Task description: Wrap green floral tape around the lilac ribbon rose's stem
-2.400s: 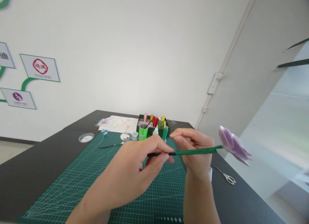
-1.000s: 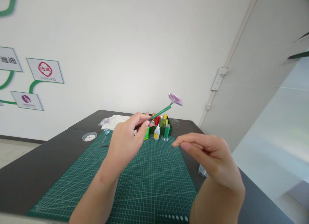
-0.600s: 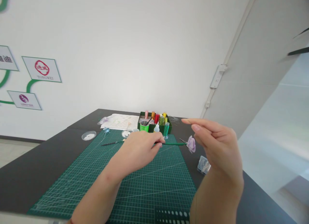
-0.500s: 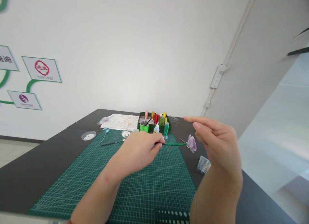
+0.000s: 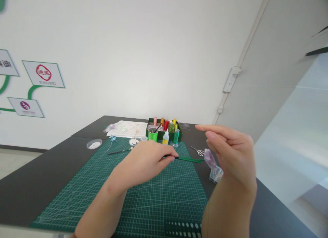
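Observation:
My left hand [image 5: 151, 159] is closed in a pinch over the cutting mat, gripping the dark end of a green-wrapped stem [image 5: 189, 159]. At the stem's right end hangs a pale purple flower [image 5: 210, 158], slightly blurred, between the two hands. My right hand [image 5: 230, 145] is raised to the right of the flower, thumb pressed against the index finger. Whatever it pinches, if anything, is too fine to see. White-handled scissors [image 5: 199, 151] lie just behind the flower, and a small clear box [image 5: 216, 174] sits below it, partly hidden by my right wrist.
A green cutting mat [image 5: 164, 197] covers the middle of the dark table [image 5: 58, 169]. Behind it stand a green box of thread spools [image 5: 180, 132], a green cup [image 5: 153, 135] and a glue bottle [image 5: 165, 138]. A thin dark tool [image 5: 116, 152] and blue flower [image 5: 112, 138] lie left.
The purple flower has swung down and to the right and turned, its stem tilting lower. It uncovers the scissors' handles and now overlaps the clear box. My right hand has barely moved.

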Tool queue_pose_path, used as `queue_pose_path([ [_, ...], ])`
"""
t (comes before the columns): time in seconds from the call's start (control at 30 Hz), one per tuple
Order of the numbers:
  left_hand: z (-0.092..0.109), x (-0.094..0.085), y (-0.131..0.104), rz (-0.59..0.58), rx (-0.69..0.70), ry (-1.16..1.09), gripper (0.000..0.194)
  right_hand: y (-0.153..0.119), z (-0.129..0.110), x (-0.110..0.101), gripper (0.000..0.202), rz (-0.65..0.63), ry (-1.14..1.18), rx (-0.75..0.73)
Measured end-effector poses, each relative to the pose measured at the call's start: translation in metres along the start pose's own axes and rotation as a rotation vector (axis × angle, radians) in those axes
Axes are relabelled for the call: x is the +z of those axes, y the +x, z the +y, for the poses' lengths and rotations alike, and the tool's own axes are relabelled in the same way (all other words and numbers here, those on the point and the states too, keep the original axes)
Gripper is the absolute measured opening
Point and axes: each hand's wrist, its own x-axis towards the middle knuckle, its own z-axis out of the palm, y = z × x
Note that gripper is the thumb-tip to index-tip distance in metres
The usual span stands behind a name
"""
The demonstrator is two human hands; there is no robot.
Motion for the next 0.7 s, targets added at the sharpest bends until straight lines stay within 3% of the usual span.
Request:
queue_pose_path([
  [0.17, 0.003, 0.0, -0.003, 0.046, 0.113, 0.024, 0.017, 0.012, 0.001, 0.006, 0.021, -0.011, -0.003, 0.109],
  [0.37, 0.006, -0.002, -0.009, 0.118, 0.166, 0.045, 0.016, 0.025, 0.014, 0.004, 0.035, -0.116, 0.033, 0.278],
  [0.5, 0.006, -0.003, -0.01, 0.147, 0.202, 0.039, 0.017, 0.027, 0.02, 0.006, 0.034, -0.176, 0.081, 0.306],
  [0.7, 0.005, -0.004, -0.009, 0.147, 0.204, 0.049, 0.015, 0.025, 0.021, 0.009, 0.028, -0.187, 0.156, 0.234],
])
